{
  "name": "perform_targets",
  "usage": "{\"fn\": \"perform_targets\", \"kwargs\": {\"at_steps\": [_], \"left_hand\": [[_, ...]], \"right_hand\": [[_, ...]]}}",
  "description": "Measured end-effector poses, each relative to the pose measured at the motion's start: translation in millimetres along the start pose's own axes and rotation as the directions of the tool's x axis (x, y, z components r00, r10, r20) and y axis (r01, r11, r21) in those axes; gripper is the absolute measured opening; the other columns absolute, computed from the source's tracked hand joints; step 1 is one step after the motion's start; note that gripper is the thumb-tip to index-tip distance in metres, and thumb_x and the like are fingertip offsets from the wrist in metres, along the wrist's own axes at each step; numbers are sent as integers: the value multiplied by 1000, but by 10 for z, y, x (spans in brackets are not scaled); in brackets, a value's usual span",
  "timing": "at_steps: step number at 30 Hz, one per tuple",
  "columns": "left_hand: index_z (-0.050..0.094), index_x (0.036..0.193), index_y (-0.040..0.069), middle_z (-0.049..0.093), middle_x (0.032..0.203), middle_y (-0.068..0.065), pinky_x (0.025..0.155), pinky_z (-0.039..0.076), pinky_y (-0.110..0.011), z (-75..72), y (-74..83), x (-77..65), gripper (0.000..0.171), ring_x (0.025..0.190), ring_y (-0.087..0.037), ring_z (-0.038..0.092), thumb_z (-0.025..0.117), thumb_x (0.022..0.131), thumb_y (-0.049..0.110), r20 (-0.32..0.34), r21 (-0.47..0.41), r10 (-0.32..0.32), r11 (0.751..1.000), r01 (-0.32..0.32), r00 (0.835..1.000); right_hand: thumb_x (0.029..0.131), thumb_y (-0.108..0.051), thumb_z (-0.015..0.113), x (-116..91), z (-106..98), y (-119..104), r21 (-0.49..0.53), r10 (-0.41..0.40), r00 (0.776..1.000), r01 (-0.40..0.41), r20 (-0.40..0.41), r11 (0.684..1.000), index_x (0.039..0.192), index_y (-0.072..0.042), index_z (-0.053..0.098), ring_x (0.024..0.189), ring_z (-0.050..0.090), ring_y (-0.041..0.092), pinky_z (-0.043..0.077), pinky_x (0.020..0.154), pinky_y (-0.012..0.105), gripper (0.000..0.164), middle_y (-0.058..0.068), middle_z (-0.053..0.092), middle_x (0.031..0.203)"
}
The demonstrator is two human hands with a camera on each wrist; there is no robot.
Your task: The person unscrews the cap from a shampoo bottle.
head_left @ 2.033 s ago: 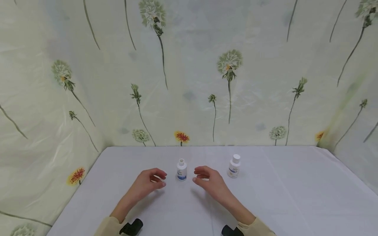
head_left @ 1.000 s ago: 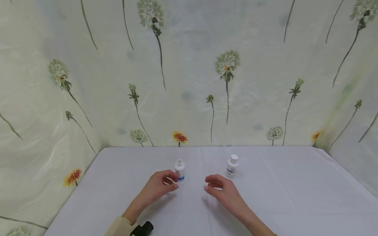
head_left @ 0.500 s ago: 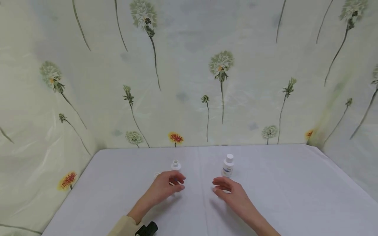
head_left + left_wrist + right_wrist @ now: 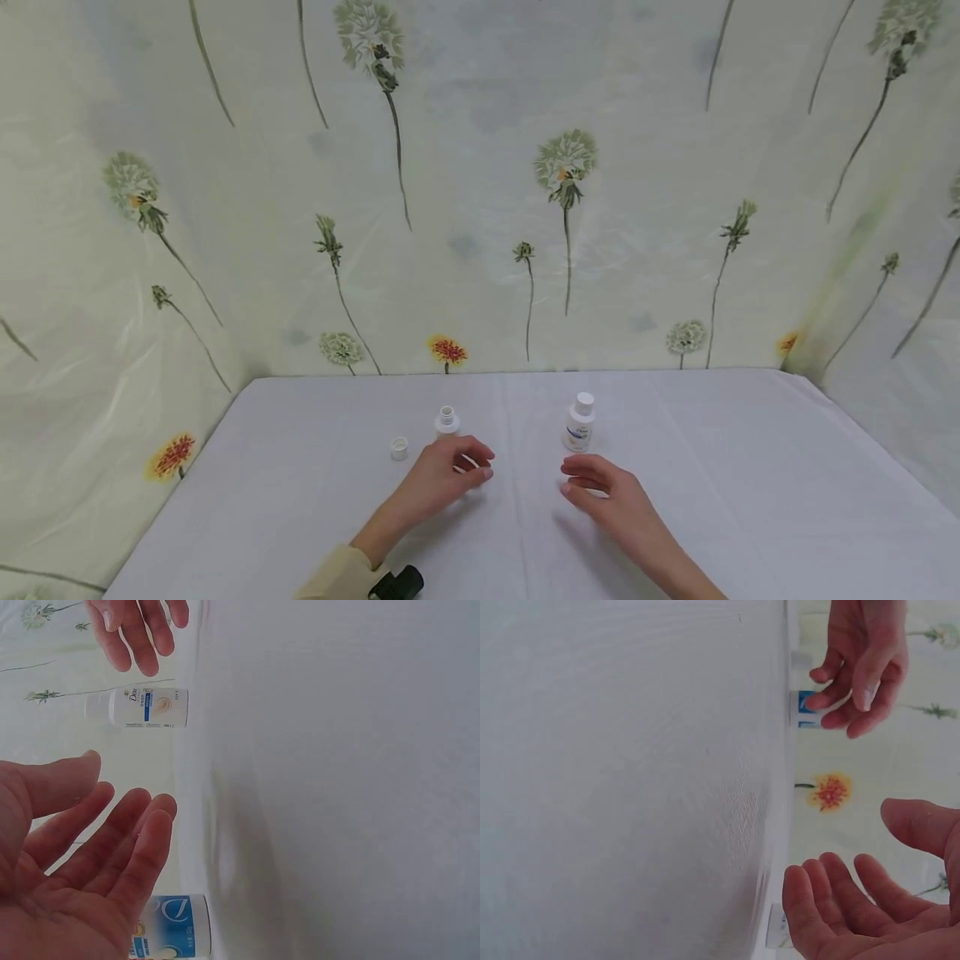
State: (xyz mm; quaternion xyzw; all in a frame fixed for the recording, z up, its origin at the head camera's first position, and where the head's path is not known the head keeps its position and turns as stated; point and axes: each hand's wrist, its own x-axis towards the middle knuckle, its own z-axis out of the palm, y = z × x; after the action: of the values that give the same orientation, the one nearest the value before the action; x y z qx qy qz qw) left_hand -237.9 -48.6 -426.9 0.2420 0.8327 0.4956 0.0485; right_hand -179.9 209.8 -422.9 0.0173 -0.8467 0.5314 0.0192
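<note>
My left hand (image 4: 444, 477) hovers over the table with loosely bent fingers and nothing in them. Behind it, partly hidden, stands an uncapped white bottle (image 4: 447, 422); its blue label (image 4: 174, 928) shows in the left wrist view. A white cap (image 4: 399, 449) lies on the table left of that bottle. My right hand (image 4: 611, 492) is also in the air, fingers relaxed, holding nothing. Just beyond it a second white bottle (image 4: 579, 423) stands upright with its cap on. In the right wrist view my right hand (image 4: 877, 907) appears with thumb and fingers apart.
A white cloth covers the table (image 4: 697, 483). At its far edge hangs a pale curtain (image 4: 480, 183) printed with dandelions, which also runs along both sides. A black wrist camera (image 4: 397, 583) sits at my left sleeve.
Both hands have shifted to the right, the left one passing in front of the uncapped bottle. The loose cap has come into sight behind the left hand. Both bottles stay standing.
</note>
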Motion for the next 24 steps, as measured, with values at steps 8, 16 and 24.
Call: {"fn": "perform_targets", "kwargs": {"at_steps": [8,16,24], "left_hand": [[69,107,6,67,94,5,67,53,-24,92,10,63,17,86,-16,63,70,92,15,-7,6,-28,1000,28,1000],[69,109,9,66,97,7,69,53,-24,170,22,100,20,88,-14,61,70,93,21,-40,8,-62,998,62,997],[69,109,9,66,97,8,69,54,-24,251,53,159,19,87,-13,61,70,93,19,-39,-22,-78,997,77,996]], "right_hand": [[90,-16,72,2,-79,29,-45,26,1000,-26,-3,999,125,-4,62,108,63,23,51,81,30,38,10,67,120],[90,-16,72,15,-161,46,-73,33,999,-34,-9,997,125,-4,61,109,62,23,51,84,31,39,10,66,121],[91,-18,71,45,-245,99,-105,16,1000,-18,-19,994,127,-3,60,110,62,24,51,85,31,40,11,65,122]]}}
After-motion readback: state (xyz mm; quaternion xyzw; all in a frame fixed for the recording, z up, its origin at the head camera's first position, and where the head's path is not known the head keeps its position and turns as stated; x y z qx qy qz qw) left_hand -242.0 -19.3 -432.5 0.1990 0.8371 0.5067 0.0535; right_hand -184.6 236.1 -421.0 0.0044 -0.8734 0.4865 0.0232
